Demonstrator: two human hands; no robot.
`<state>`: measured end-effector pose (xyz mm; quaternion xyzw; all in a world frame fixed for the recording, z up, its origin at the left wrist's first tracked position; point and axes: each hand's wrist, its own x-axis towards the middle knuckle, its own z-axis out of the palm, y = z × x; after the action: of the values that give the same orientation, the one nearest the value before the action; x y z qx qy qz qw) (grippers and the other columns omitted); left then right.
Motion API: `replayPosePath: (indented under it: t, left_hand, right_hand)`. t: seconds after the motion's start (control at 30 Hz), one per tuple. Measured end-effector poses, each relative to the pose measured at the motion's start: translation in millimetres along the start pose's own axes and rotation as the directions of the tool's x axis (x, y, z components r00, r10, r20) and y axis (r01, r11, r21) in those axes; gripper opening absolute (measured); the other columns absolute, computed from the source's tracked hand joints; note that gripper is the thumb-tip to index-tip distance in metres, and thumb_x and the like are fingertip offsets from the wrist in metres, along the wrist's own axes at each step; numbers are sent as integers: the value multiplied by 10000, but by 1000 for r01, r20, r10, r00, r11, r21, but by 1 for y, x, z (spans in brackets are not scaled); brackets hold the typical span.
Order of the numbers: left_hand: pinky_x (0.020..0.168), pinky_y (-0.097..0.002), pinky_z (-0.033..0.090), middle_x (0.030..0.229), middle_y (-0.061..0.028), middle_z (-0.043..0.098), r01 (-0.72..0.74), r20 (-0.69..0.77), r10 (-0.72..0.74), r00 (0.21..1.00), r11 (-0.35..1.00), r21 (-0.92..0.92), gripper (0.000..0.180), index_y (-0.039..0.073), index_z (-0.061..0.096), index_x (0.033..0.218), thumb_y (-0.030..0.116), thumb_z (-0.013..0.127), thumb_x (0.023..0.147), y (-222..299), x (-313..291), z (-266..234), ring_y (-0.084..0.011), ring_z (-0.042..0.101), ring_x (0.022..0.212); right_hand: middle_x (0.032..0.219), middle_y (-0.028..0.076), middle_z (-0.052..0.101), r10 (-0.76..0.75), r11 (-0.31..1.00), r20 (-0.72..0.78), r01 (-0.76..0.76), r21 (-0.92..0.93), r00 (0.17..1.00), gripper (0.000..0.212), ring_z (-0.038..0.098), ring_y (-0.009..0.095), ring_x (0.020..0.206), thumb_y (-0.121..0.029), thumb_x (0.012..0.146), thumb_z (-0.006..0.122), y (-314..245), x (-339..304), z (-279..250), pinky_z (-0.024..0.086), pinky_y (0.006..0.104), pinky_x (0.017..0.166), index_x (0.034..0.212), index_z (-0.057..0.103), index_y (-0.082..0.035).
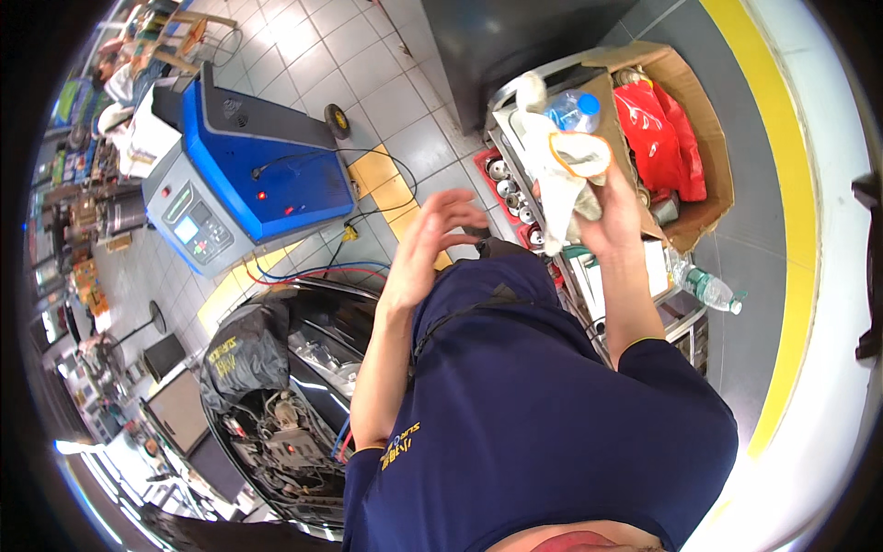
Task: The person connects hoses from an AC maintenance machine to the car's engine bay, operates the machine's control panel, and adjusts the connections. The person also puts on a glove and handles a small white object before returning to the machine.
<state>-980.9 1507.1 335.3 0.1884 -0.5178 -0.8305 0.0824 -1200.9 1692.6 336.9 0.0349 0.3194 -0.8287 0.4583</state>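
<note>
My right hand [613, 210] grips a white cloth work glove [557, 189] with an orange-edged cuff, above a cart at my right. The glove hides most of those fingers. A clear plastic bottle with a blue cap [575, 109] lies just beyond the glove. In front of my waist my left hand [437, 237] is raised with nothing in it, its fingers apart and bent. Next to the cart is a cardboard box [717, 152] holding a red plastic bag [658, 133].
A blue and grey wheeled machine [267, 170] stands ahead on the left, with hoses and a cable on the tiled floor. An open car engine bay [285, 432] lies at my left. A greenish bottle [708, 287] juts out near the box. Metal cup-shaped tools [506, 188] sit in a red tray.
</note>
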Motion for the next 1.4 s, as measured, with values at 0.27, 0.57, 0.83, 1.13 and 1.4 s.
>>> replayPosePath:
  t: [0.27,0.57,0.83,1.13,1.4]
  left_hand:
    - [1030,-376,549,1344,-121,679,-51,-32,54,998,995,81,470,-24,525,1501,329,532,1190,50,22,29,-186,659,1195]
    - [1170,-502,458,1571,-121,606,-7,-272,-62,960,969,-246,763,56,509,1589,669,453,1139,61,2,-29,-255,588,1425]
    - [1245,-528,434,1590,-165,587,-166,-219,48,975,812,-559,533,18,466,1606,304,561,1166,88,-13,-106,-305,568,1479]
    - [1246,-524,413,1518,-218,624,-385,-121,369,921,830,-404,382,-41,661,1410,209,583,1133,135,-39,-191,-364,577,1456]
    - [1187,-625,435,1272,-185,634,-723,-49,725,687,674,-149,306,60,733,803,251,699,1041,163,-17,-246,-439,604,1356]
  right_hand:
    - [1240,166,763,181,976,297,-135,-169,938,605,785,276,939,-490,1191,440,29,14,53,656,424,852,1506,557,14]
    - [856,1,623,128,300,427,375,-877,895,333,553,83,754,-62,913,865,55,35,129,489,281,704,1218,740,-7]
    - [885,-5,747,43,500,319,256,-827,947,207,676,50,834,-13,971,816,97,68,190,542,246,774,1164,744,3]
    - [952,46,762,-4,706,264,190,-683,964,157,712,82,764,54,1037,657,154,115,245,567,233,659,1171,719,2]
    - [1058,83,710,-18,799,457,287,-528,889,145,720,166,949,-127,1106,672,186,158,290,605,318,824,1181,676,-4]
